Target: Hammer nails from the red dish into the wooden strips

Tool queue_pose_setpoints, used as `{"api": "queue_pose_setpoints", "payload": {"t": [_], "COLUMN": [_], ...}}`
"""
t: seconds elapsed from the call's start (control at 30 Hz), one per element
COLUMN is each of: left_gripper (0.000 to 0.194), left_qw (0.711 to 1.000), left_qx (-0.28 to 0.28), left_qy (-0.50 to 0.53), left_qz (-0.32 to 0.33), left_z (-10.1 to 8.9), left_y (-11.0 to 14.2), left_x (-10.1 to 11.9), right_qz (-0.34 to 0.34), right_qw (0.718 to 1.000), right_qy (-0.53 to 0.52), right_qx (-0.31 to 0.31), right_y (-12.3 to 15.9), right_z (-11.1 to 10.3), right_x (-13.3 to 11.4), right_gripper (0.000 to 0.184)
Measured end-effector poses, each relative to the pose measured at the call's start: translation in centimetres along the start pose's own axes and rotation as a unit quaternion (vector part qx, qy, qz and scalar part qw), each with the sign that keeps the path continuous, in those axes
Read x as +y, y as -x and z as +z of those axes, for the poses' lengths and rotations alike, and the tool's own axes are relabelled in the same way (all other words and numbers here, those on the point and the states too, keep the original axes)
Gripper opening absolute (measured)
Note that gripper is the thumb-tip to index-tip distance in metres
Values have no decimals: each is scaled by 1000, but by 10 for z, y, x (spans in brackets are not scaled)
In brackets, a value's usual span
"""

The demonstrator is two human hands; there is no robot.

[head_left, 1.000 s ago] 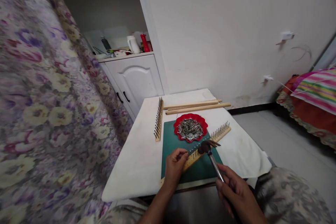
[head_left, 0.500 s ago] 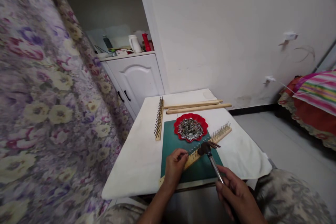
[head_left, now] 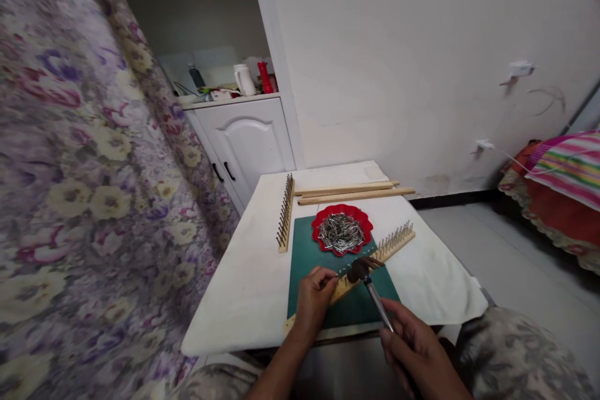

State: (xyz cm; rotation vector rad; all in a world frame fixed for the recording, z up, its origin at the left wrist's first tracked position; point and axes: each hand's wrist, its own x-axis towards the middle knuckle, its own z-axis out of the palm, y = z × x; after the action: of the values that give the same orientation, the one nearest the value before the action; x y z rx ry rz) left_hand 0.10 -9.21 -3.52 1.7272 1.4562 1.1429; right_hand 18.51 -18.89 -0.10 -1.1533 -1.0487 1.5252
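Hammer (head_left: pixel 377 302) head edges closer to my left grip (head_left: pixel 313 300)

Since half a second ago, my right grip (head_left: pixel 412 340) has drifted a little to the left, and the hammer's dark, curved claw head has come lower and nearer my left fingertips. My right grip is wrapped fully round the handle, whose visible shaft is smooth, shiny metal. My left grip keeps its place at the pale wooden strip (head_left: pixel 344 289), fingers curled in and tips drawn together; whether they pinch a nail, I cannot tell.

The strip is long, narrow and straight, lying aslant across a flat green mat (head_left: pixel 302 244), its far end bristling with thin grey nails. The hammer head is over its middle, though I cannot tell if they touch. Just beyond, a glossy red dish (head_left: pixel 368 225) with a scalloped rim holds a tangled heap of metal nails (head_left: pixel 340 231). A second nail-studded strip (head_left: pixel 289 215) and plain wooden bars (head_left: pixel 356 197) lie on the desk (head_left: pixel 234 300), over its soft cream cloth
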Motion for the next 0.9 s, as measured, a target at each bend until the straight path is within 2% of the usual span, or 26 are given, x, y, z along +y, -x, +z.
{"api": "queue_pose_setpoints", "payload": {"t": [0.27, 0.43, 0.9], "left_gripper": [13, 14, 18], "left_qw": [1000, 1000, 1000], "left_qx": [1, 3, 6], "left_qy": [-16, -17, -11], "left_qz": [9, 14, 15], "left_z": [2, 3, 3], "left_y": [0, 0, 0], "left_x": [-5, -10, -7], "right_qz": [-27, -35, -50], "right_qw": [991, 987, 983], "right_qy": [100, 134, 153], "right_qx": [-82, -84, -85], "right_y": [-10, -16, -19], "right_z": [13, 16, 15], "right_x": [-20, -17, -13], "right_gripper": [40, 37, 39]}}
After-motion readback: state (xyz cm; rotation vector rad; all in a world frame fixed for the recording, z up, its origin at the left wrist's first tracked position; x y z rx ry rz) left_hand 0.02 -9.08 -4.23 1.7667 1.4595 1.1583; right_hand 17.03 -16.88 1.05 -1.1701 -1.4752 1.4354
